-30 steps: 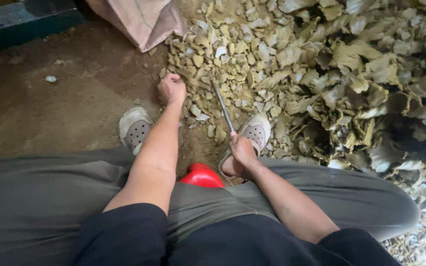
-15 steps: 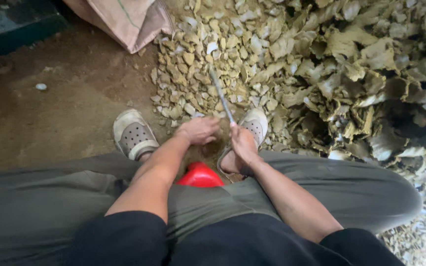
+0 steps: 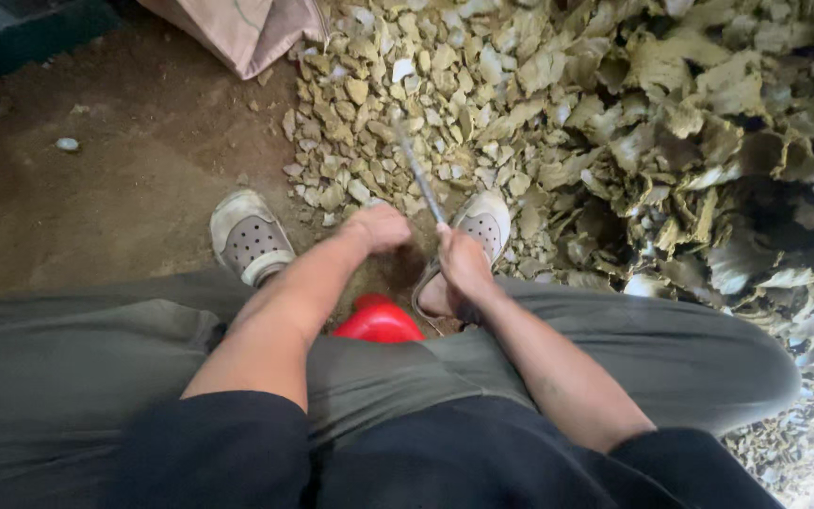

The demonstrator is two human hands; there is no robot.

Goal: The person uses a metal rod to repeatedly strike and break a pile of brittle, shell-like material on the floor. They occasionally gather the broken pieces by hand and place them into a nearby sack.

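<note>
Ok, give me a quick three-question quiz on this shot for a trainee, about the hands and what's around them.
1. True or false: the right hand grips a thin metal rod.
2. What is the left hand closed over? A) the red object B) something small by the heap of pale dry pieces C) the sack
3. What lies under both shoes?

Key: 1 true; 2 B; 3 bare brown dirt floor.

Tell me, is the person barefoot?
No, both feet wear pale perforated clogs, the left clog and right clog, on the dirt floor.
</note>
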